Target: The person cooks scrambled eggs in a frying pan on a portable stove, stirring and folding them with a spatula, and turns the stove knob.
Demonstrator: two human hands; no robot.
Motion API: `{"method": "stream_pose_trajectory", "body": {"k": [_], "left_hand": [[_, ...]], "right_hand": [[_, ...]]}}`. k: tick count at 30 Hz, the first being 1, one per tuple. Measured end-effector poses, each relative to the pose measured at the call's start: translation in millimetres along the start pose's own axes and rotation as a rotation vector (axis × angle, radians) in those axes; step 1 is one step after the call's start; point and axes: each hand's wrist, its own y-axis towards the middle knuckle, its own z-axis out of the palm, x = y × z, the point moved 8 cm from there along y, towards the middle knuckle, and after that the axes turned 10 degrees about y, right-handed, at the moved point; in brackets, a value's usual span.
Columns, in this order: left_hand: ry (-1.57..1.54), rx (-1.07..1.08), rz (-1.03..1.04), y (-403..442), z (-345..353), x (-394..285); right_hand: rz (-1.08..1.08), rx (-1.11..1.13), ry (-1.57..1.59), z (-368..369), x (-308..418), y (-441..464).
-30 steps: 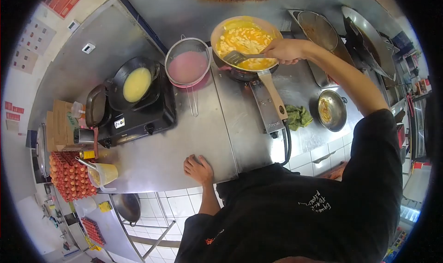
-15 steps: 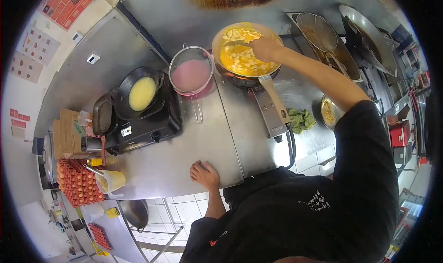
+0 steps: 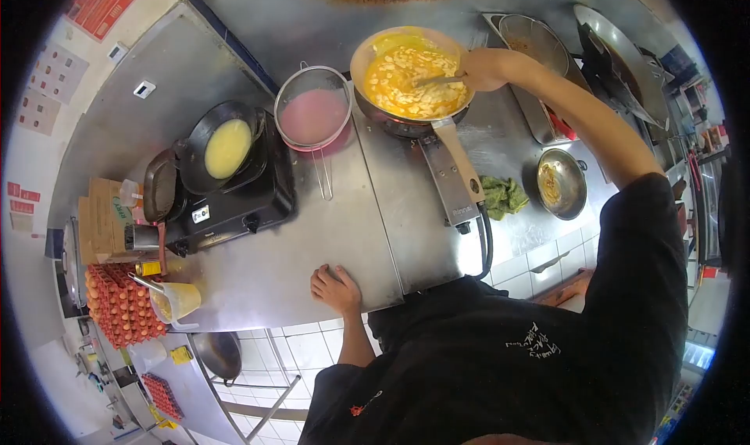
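Grips the handle of a spatula (image 3: 439, 80) with the right hand (image 3: 486, 70), fingers curled closely around it. Reaches with that hand to the right edge of a large pan (image 3: 355, 68), dipping the far end of the spatula into yellow egg mixture (image 3: 398, 85), with pale soft pieces and looser liquid together. Cannot tell the exact place of the right thumb from this angle. Rests the left hand (image 3: 337, 290) near the front edge of the metal counter (image 3: 320, 238), fingers loosely spread, holding nothing. Wears a black shirt (image 3: 500, 367).

Under the large pan, a small stove (image 3: 447, 181), with the pan's tan handle slanting above it toward the body. Just left of the pan, a round sieve (image 3: 314, 117), with pink showing through the mesh. Farther left, on a black stove (image 3: 273, 199), a black pan (image 3: 197, 152) with a smooth yellow round of food (image 3: 228, 149) inside. Near the counter's left end, cardboard boxes (image 3: 105, 222), stacked egg trays (image 3: 121, 308) and a jug (image 3: 185, 298) with yellow contents. Right of the small stove, a crumpled green cloth (image 3: 502, 196), then a small metal pan (image 3: 574, 191) with food scraps (image 3: 551, 181) inside. At the back right, a wok (image 3: 598, 31).
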Motion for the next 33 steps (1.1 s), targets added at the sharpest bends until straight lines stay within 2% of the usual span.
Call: {"method": "stream_pose_trajectory", "body": {"k": [2,11,18,21,23,26,29,33], "left_hand": [[0.023,0.011,-0.009,-0.5,1.4,1.8],[0.008,0.008,-0.013,-0.7,-3.1,0.3],[0.011,-0.001,-0.005,-0.1,-4.6,-1.3],[0.008,0.011,-0.016,0.0,-4.7,-0.4],[0.020,0.035,-0.020,-0.8,-1.4,2.7],[0.014,0.033,-0.013,-0.5,-4.9,0.0],[0.008,0.046,-0.021,0.0,-3.2,0.4],[0.012,-0.005,-0.017,-1.7,-1.1,1.3]], "right_hand": [[-0.069,0.015,0.057,4.7,1.5,-10.2],[-0.005,0.021,0.178,-29.3,27.5,-69.4],[-0.036,-0.045,0.097,-61.5,39.6,-94.2],[-0.063,0.060,-0.020,-47.8,46.9,-94.9],[0.143,-0.025,-0.073,-38.1,33.8,-91.6],[0.244,-0.023,-0.133,-33.2,30.5,-88.4],[0.272,-0.073,-0.215,-24.1,14.4,-71.2],[0.266,-0.176,-0.132,-25.1,0.5,-52.2]]}}
